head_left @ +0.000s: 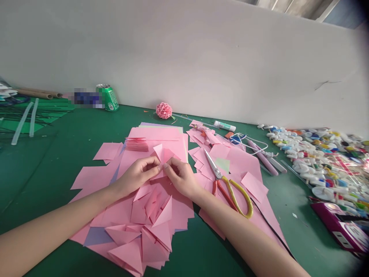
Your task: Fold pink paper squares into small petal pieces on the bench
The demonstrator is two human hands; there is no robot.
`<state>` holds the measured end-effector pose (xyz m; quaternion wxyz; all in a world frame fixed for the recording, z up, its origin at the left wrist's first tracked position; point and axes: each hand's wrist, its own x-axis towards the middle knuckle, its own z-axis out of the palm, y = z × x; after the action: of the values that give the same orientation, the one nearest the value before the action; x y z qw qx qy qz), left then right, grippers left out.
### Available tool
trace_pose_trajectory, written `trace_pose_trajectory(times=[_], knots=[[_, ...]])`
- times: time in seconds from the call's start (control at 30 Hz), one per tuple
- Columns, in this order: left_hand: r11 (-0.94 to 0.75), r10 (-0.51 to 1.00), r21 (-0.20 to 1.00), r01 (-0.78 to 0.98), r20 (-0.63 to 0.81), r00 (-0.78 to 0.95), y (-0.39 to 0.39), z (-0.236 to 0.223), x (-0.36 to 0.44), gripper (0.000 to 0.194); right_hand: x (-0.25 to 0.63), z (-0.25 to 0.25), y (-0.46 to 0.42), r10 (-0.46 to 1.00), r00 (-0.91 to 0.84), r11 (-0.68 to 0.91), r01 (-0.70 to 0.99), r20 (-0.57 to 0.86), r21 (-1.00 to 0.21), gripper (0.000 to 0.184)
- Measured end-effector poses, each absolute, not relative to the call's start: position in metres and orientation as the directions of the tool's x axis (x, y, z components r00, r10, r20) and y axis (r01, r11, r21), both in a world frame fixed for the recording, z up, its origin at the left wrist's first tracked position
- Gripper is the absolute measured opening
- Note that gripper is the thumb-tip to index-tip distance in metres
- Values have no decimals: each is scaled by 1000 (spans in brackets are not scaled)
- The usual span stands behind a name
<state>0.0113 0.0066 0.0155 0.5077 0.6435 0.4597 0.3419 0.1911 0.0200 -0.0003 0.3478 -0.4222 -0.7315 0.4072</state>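
Observation:
My left hand (138,173) and my right hand (180,175) meet over a small pink folded paper piece (163,156), both pinching it between fingertips above the green table (52,161). The piece stands partly upright between the two hands. Below my wrists lies a heap of folded pink paper triangles (147,227). Flat pink paper squares (108,151) spread around the hands. A stack of fan-folded pink pieces (137,144) sits just beyond my left hand.
Scissors (227,184) with red and yellow handles lie right of my right hand. A pink paper ball (163,110), a glue stick (224,125) and a green can (108,97) stand near the white wall. Several small coloured plastic parts (319,154) fill the right side.

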Motion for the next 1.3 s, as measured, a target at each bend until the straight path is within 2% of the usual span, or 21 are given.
trace_pose_trajectory(times=[0.43, 0.67, 1.3], knots=[[-56, 950, 973, 224, -17, 312, 7, 16, 12, 30, 191, -1, 20, 906, -386, 305, 313, 173, -899, 30], [52, 925, 992, 115, -91, 368, 5, 16, 12, 29, 191, -2, 20, 904, -389, 310, 306, 179, -900, 30], [28, 922, 993, 110, -68, 380, 7, 13, 13, 31, 190, -4, 21, 907, -381, 310, 321, 177, -895, 33]])
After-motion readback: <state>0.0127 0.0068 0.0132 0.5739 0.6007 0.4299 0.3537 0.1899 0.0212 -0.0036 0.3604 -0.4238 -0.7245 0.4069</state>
